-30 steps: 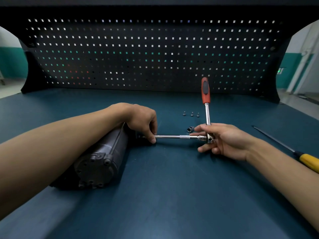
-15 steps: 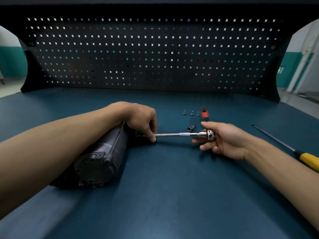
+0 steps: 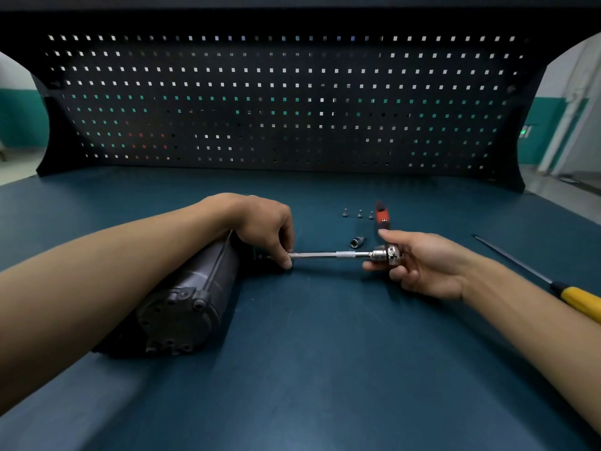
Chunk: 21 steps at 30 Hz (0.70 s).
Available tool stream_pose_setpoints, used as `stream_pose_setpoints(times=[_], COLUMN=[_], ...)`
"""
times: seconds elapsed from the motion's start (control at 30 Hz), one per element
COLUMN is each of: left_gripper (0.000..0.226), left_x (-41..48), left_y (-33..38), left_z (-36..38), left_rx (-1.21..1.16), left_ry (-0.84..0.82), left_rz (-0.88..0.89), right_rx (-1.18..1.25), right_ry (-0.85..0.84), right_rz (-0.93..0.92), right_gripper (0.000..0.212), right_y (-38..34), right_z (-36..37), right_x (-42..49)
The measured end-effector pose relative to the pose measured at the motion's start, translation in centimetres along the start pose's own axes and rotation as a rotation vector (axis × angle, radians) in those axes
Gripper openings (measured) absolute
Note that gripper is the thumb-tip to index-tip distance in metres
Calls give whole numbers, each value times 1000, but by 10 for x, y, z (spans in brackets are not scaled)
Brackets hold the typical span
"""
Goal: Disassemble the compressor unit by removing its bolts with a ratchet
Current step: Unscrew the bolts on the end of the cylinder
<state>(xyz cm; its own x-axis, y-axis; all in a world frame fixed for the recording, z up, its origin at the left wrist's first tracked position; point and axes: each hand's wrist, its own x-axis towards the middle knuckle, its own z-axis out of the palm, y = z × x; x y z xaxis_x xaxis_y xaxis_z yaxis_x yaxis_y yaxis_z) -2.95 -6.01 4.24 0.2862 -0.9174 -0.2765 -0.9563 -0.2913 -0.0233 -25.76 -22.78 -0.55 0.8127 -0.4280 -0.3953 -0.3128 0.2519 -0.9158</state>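
Observation:
The dark cylindrical compressor unit [image 3: 182, 301] lies on its side on the blue bench, its bolted end cap facing me. My left hand [image 3: 266, 226] rests over its far end and pinches the tip of the chrome extension bar [image 3: 328, 254] where it meets the unit. My right hand [image 3: 419, 262] grips the ratchet head [image 3: 390, 253] at the bar's other end. The ratchet's red handle [image 3: 381, 216] points away from me, mostly foreshortened. Three removed bolts [image 3: 358, 213] stand in a row behind the bar.
A loose socket [image 3: 356, 241] lies just behind the extension bar. A yellow-handled screwdriver [image 3: 575, 297] lies at the right, shaft pointing toward the back. A black pegboard [image 3: 292, 102] closes off the rear of the bench.
The ratchet handle swung from standing upright down and away from me. Between half a second ago and now it barely moved. My left hand stayed on the bar's tip.

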Motion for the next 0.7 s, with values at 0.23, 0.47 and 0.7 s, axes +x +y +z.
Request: stream_pose_setpoints(times=[0.23, 0.47, 0.7], left_gripper=[23, 18, 24], left_x=[0, 0, 0], left_y=[1, 2, 3], left_z=[0, -1, -2], left_rx=[-8, 13, 3], left_ry=[12, -8, -30], left_rz=[-15, -9, 7], right_rx=[-133, -234, -387], right_ry=[-43, -73, -73], right_rz=[-215, -315, -562], right_gripper=[14, 20, 34], right_y=[1, 5, 4], right_z=[-3, -2, 10], right_x=[-6, -5, -25])
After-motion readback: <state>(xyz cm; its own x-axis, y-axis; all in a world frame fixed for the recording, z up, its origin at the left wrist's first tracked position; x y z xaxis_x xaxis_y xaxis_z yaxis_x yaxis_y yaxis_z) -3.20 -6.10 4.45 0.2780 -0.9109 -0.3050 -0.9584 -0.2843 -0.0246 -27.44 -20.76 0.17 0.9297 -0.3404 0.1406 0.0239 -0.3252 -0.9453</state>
